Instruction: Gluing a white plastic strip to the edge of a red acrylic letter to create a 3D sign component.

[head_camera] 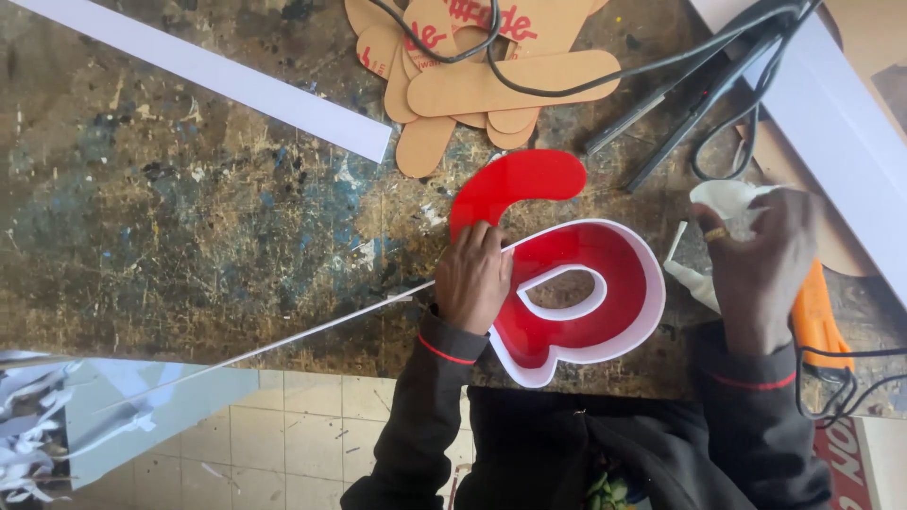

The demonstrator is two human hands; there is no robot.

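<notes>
A red acrylic letter shape (586, 283) lies on the paint-stained workbench (189, 217), edged with a white plastic strip (652, 293) that forms its wall. My left hand (472, 279) presses on the letter's left side, holding the strip where its long loose end (283, 345) runs off to the lower left. My right hand (761, 255) is at the right of the letter, closed on a crumpled white cloth or tissue (723, 200). A small white bottle (690, 279) lies just under that hand.
Brown cardboard cut-outs (472, 90) with red lettering are piled at the top. Black cables (718, 123) and a tool cross the top right. A white strip (208, 71) lies top left, a white board (850, 132) at right, an orange tool (817, 316) beside my right wrist.
</notes>
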